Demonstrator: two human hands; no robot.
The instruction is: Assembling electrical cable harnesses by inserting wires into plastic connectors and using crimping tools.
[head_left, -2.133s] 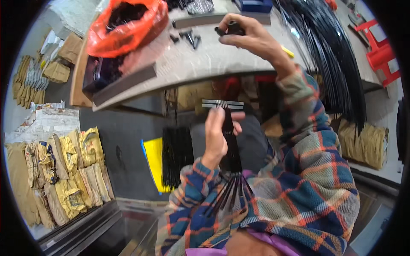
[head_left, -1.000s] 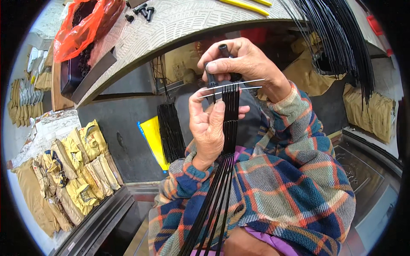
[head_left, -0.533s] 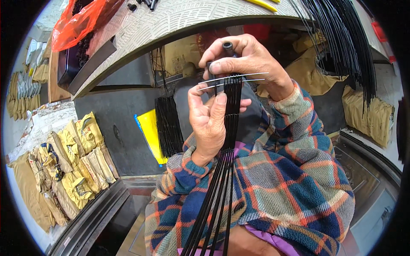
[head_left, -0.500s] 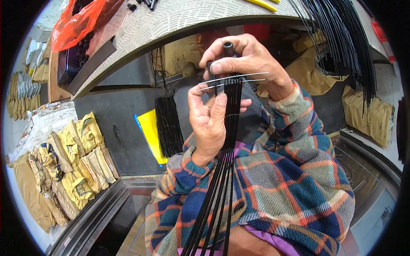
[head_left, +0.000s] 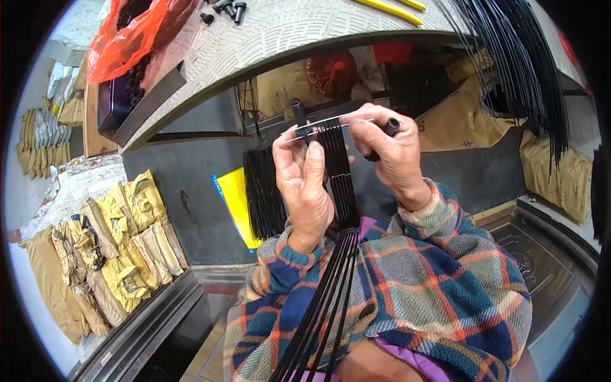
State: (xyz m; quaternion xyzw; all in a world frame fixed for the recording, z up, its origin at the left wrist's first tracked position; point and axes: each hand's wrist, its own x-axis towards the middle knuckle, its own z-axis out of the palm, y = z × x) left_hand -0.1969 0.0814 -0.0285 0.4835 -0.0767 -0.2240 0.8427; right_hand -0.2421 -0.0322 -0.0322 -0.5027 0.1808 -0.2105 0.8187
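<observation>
A bundle of thin black rods point(head_left: 342, 188) runs from my lap up between my hands. My left hand point(head_left: 302, 184) is closed, thumb against fingers, on a black tubular piece point(head_left: 298, 112) that stands upright beside the rods' upper ends. A thin silver wire point(head_left: 328, 120) crosses those ends, close to the left fingertips. My right hand point(head_left: 393, 153), right of the rods, pinches near the wire's right end. A second dark tubular piece point(head_left: 392, 126) sticks out of its curled fingers. The rods partly hide the left fingers.
Ahead is a patterned tabletop point(head_left: 267, 38) with an orange-red plastic bag point(head_left: 121, 54), small black parts point(head_left: 239, 13) and yellow strips point(head_left: 388, 11). Long black rods point(head_left: 528, 70) hang over its right side. More black rods point(head_left: 264, 194) stand by a yellow sheet point(head_left: 237, 204); brown packages point(head_left: 114, 248) lie left.
My right hand has moved right and down from above the rods to the wire's right end. A tubular piece now stands upright at my left fingers. The view has shifted slightly.
</observation>
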